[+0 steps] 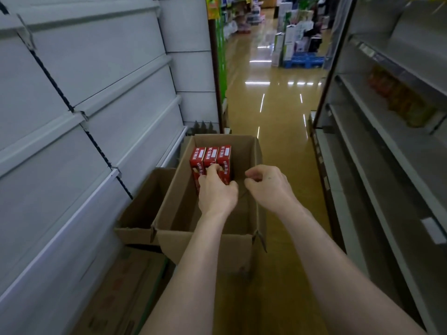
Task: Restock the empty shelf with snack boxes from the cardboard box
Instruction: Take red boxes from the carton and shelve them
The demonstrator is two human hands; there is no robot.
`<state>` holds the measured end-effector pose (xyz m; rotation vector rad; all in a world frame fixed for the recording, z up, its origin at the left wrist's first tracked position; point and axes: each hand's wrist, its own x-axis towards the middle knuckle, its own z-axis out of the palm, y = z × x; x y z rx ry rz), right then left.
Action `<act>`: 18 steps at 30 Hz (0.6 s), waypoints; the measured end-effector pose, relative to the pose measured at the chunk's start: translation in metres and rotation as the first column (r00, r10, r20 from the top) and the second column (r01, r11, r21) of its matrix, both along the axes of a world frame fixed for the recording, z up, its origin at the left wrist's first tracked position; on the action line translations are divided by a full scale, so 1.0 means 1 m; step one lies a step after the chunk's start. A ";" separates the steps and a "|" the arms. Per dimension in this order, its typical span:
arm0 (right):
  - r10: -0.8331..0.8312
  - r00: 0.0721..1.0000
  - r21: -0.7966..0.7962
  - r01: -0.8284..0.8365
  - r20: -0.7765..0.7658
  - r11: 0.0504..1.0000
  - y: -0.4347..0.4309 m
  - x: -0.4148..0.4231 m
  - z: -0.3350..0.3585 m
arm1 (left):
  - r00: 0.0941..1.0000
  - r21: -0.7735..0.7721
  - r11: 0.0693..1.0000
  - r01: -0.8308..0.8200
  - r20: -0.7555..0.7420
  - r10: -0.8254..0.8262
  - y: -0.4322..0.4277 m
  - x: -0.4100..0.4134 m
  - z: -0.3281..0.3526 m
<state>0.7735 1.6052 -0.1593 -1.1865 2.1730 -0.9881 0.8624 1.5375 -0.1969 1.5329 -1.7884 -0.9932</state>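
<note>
Empty shelf (92,88): grey metal tiers run along the left of the aisle, nothing on them in view.

Cardboard box (208,247): stands open on the floor just beside the shelf, flaps up, mostly emptied. A second open carton (145,204) touches its left wall.

Snack boxes (211,157): three red cartons stand side by side, touching, at the far left corner inside the cardboard box.
- Judgement: thin printed card, light, stiff along edges and corners but likely to dent if squeezed on the broad faces.
- Glossy print could be a little slippery.
- Best hold is probably across the narrow sides near the top, thumb on one side and fingers on the other; two or three pressed together as a block should lift in one go.

Left hand (216,192): down inside the cardboard box, fingers curled over the near tops of the snack boxes. Cannot tell which of the three it holds.

Right hand (268,187): hovers above the right part of the cardboard box, apart from the snack boxes, fingers curled in, nothing seen between them.
</note>
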 end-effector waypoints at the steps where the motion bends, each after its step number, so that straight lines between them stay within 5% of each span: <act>1: 0.014 1.000 0.011 -0.014 0.010 1.000 -0.007 -0.004 -0.003 | 1.000 0.013 1.000 -0.011 0.004 0.011 -0.007 -0.003 -0.003; 18: 0.011 0.998 0.212 -0.025 0.066 0.977 -0.205 -0.050 -0.081 | 0.995 0.249 0.968 0.010 0.098 -0.036 -0.187 -0.043 -0.096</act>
